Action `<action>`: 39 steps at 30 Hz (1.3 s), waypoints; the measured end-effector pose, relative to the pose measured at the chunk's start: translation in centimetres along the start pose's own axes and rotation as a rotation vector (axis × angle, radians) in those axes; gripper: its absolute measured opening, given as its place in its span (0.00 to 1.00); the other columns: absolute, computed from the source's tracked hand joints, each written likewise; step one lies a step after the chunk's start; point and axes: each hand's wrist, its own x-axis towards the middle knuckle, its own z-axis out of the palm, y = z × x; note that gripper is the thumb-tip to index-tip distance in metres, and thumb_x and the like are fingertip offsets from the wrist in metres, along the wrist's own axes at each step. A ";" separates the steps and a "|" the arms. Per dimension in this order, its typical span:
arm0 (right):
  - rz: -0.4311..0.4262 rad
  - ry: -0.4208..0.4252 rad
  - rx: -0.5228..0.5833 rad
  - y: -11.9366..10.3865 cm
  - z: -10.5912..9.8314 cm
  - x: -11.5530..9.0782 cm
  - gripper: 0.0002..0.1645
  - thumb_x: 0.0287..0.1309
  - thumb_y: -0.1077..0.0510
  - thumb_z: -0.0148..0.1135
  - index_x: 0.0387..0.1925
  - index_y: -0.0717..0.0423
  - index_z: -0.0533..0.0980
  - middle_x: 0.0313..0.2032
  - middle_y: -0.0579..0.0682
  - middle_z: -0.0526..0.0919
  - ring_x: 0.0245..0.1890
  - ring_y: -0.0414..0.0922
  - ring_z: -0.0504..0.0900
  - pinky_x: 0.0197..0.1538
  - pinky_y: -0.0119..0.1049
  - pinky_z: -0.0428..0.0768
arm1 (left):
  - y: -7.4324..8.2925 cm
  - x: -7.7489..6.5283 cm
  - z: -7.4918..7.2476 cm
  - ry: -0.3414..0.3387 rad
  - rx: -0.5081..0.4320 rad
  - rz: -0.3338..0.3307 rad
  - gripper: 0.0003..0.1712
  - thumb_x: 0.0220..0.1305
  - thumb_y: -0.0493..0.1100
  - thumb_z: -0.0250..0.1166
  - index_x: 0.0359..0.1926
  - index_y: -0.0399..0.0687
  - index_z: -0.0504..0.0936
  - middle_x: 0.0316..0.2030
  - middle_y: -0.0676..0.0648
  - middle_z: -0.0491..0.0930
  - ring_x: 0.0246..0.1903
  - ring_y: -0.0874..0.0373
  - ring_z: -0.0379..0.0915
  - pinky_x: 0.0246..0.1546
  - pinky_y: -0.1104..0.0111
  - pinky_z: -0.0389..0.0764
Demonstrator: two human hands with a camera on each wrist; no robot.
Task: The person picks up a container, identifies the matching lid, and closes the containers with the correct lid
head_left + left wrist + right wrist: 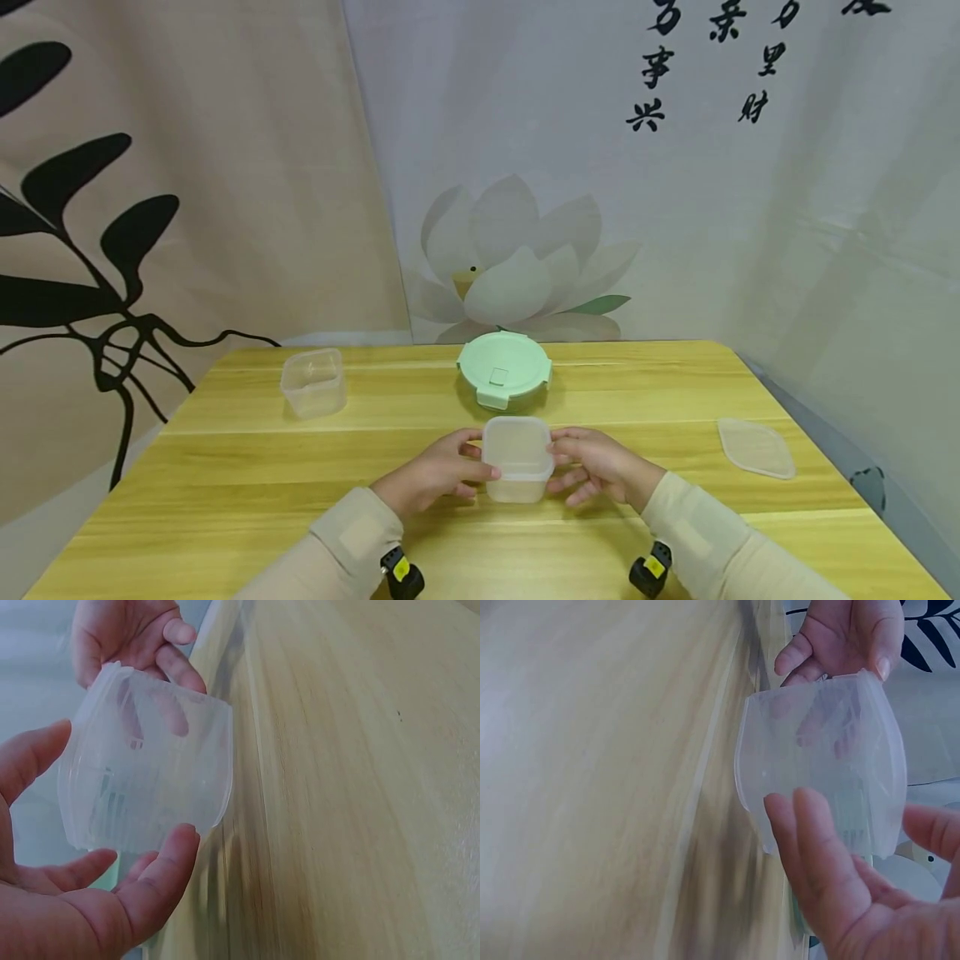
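Observation:
A small clear plastic food container [517, 490] with a frosted lid [517, 446] is between both hands in the middle of the head view. My left hand [442, 475] holds its left side, thumb at the lid's edge and fingers curved against the wall. From the other side, my right hand [603, 468] holds it with the thumb by the rim and the fingers along the wall. Through the see-through container wall [157, 765], the far hand's fingers show in the left wrist view. In the right wrist view, the right fingertips [780, 806] lie against the wall.
Behind the hands stands a round container with a mint-green clip lid [504, 367]. An open clear box [313, 383] is at the back left of the wooden table [225, 500]. One loose translucent lid [756, 448] lies near the right edge. A printed curtain [675, 233] hangs behind.

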 end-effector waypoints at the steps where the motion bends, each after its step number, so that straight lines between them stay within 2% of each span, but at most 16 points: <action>1: 0.000 0.000 0.002 0.0 0.0 0.0 0.32 0.65 0.54 0.51 0.65 0.67 0.61 0.48 0.61 0.80 0.37 0.53 0.86 0.27 0.36 0.83 | 0.0 0.0 -0.1 -0.001 -0.001 0.003 0.41 0.55 0.36 0.71 0.67 0.35 0.62 0.50 0.38 0.70 0.39 0.53 0.74 0.35 0.62 0.81; 18: -0.004 0.003 0.020 -0.7 0.8 -0.2 0.32 0.65 0.54 0.51 0.65 0.66 0.61 0.51 0.63 0.78 0.37 0.53 0.86 0.27 0.36 0.83 | 0.3 -1.0 -0.5 0.030 0.021 0.013 0.43 0.54 0.36 0.71 0.68 0.36 0.61 0.52 0.36 0.68 0.43 0.50 0.75 0.43 0.55 0.82; 27: -0.035 -0.012 0.008 -1.7 1.7 0.2 0.32 0.66 0.54 0.51 0.66 0.67 0.60 0.54 0.66 0.75 0.40 0.56 0.85 0.27 0.36 0.84 | 0.5 -1.7 -1.6 0.054 0.044 0.063 0.42 0.54 0.38 0.72 0.67 0.34 0.62 0.54 0.35 0.67 0.44 0.49 0.76 0.43 0.54 0.82; 39: -0.044 -0.005 -0.006 -2.9 3.2 1.5 0.31 0.67 0.54 0.50 0.66 0.66 0.60 0.57 0.69 0.72 0.40 0.56 0.85 0.27 0.37 0.84 | 0.6 -2.4 -3.4 0.101 0.040 0.081 0.40 0.55 0.37 0.71 0.67 0.35 0.63 0.55 0.35 0.67 0.45 0.48 0.74 0.46 0.50 0.80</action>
